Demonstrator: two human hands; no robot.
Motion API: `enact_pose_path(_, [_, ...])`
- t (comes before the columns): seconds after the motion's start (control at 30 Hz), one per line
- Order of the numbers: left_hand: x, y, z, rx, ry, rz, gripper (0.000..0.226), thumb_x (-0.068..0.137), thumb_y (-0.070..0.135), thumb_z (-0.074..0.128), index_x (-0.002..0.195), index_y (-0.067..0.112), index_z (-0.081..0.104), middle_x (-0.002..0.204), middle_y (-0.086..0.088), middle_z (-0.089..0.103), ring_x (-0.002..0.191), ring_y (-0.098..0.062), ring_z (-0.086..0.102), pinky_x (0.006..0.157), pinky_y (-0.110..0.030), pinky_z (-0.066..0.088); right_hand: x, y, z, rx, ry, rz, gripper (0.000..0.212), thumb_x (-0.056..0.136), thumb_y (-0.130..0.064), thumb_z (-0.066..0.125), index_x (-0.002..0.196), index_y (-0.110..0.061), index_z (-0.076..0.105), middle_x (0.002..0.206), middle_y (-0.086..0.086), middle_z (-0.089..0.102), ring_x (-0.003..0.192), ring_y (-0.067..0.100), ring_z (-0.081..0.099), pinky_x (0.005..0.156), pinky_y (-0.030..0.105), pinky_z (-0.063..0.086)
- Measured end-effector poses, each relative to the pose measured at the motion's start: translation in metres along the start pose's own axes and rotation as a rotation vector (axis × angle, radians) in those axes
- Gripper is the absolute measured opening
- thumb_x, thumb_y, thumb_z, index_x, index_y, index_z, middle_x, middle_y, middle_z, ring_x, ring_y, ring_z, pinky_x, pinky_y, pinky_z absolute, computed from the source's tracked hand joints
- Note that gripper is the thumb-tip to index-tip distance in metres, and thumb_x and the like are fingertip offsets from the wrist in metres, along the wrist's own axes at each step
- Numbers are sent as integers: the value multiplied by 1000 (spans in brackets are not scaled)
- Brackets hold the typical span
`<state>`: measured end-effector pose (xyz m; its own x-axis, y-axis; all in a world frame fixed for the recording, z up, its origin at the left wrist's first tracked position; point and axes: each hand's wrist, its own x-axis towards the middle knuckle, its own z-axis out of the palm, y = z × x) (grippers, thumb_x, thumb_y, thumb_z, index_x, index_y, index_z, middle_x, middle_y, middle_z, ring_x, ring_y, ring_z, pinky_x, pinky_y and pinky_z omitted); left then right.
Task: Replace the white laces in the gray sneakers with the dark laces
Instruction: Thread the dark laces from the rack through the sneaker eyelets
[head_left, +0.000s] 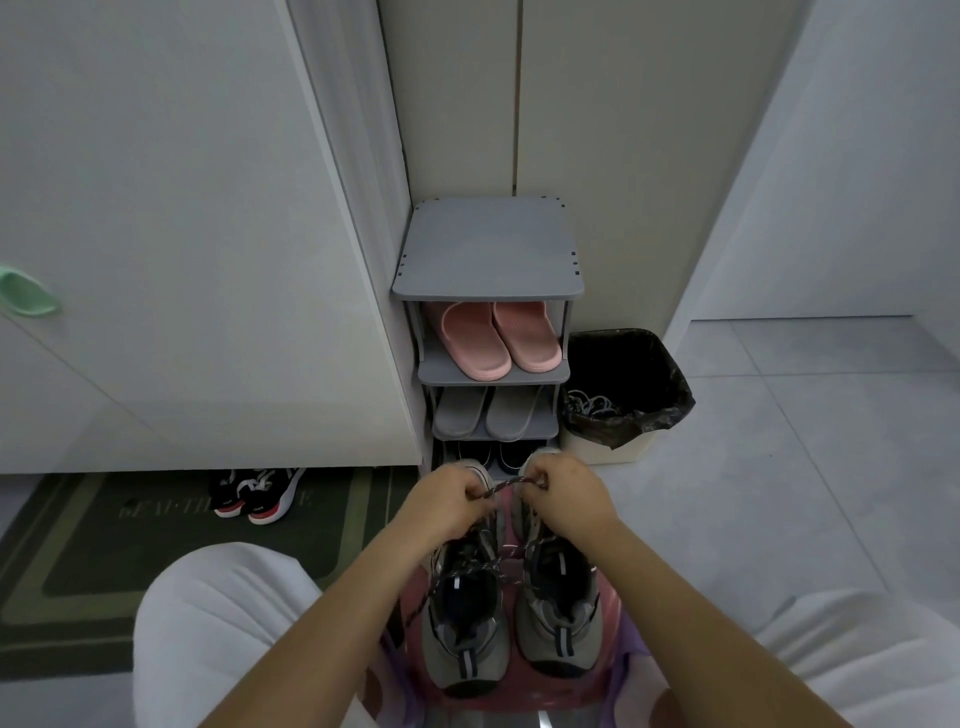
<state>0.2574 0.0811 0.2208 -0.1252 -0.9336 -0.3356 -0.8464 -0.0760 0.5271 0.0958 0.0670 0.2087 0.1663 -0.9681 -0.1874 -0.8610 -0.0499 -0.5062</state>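
While left hand (451, 500) and right hand (567, 493) each pinch dark speckled woven lace (506, 485), stretched taut over toes of gray mesh sneakers (465, 603) on pink plastic stool (612, 623), I judge lace light, limp, grippy; best held near tips for threading eyelets.

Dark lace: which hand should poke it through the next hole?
Probably the right hand: it seems to pinch the dark lace near its end, while the left hand holds it nearer the laced gray sneaker.
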Motion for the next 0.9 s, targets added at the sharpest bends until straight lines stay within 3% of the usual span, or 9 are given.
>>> enact_pose_path(0.13, [-6, -9, -1, -19, -67, -31, 25, 91, 29, 59, 81, 8, 70, 66, 0, 56, 59, -9, 49, 55, -20, 36, 5, 2, -5, 154, 34, 83, 7, 83, -24, 61, 77, -26, 61, 92, 3, 62, 82, 19, 59, 69, 25, 43])
enact_pose_path(0.23, [-7, -10, 0, -61, -87, -37, 28, 90, 29, 61, 84, 3, 70, 72, -6, 59, 65, -14, 52, 62, -25, 41, 6, 3, -10, 228, 51, 85, 3, 83, -21, 63, 81, -21, 66, 72, -8, 56, 77, 15, 56, 69, 27, 46])
enact_pose_path(0.33, [-7, -5, 1, -205, -95, -43, 23, 88, 21, 64, 89, -1, 67, 66, -5, 57, 56, -11, 54, 54, -21, 42, 4, 3, -11, 245, 49, 67, 5, 84, -22, 64, 78, -22, 65, 65, -12, 53, 73, 13, 55, 68, 28, 46])
enact_pose_path(0.43, [-10, 6, 5, -338, -158, -73, 4, 87, 11, 63, 88, 7, 64, 69, 0, 62, 59, -5, 59, 50, -15, 46, 2, 5, -10, 274, 23, 77, 11, 83, -26, 66, 91, -20, 68, 76, -8, 60, 79, 13, 59, 75, 30, 50])
enact_pose_path(0.53, [-10, 14, 13, -558, -140, -125, 18, 87, 6, 64, 73, 16, 59, 68, -1, 62, 63, -8, 60, 57, -16, 51, -2, 7, -12, 330, 46, 73, 17, 83, -26, 66, 99, -19, 63, 80, -6, 62, 81, 12, 60, 74, 25, 48])
enact_pose_path(0.6, [-10, 17, 19, -721, -75, -173, 17, 86, 5, 65, 75, 16, 60, 69, -2, 62, 63, -9, 62, 56, -14, 52, -7, 12, -14, 346, 87, 67, 7, 85, -23, 65, 89, -18, 61, 78, -7, 59, 76, 10, 57, 65, 15, 42])
enact_pose_path(0.67, [-9, 19, 25, -811, -27, -217, 12, 86, 4, 66, 80, 13, 61, 71, -2, 63, 63, -7, 63, 55, -12, 52, -13, 18, -15, 292, 107, 55, 14, 85, -21, 64, 75, -21, 55, 75, -11, 53, 69, 4, 50, 59, 10, 36])
enact_pose_path(0.77, [-5, 21, 37, -813, -10, -256, 17, 86, -2, 63, 80, 14, 59, 74, -3, 62, 64, -7, 62, 56, -13, 52, -20, 32, -7, 209, 117, 6, 18, 81, -20, 69, 66, -24, 59, 90, -5, 53, 86, 8, 49, 78, 18, 40])
enact_pose_path(0.9, [2, 25, 49, -737, 16, -272, 25, 86, -3, 61, 75, 18, 54, 70, 0, 59, 57, -4, 60, 56, -17, 50, -28, 48, 6, 83, 54, 2, 9, 80, -20, 69, 78, -13, 75, 119, 4, 55, 113, 23, 49, 92, 25, 35])
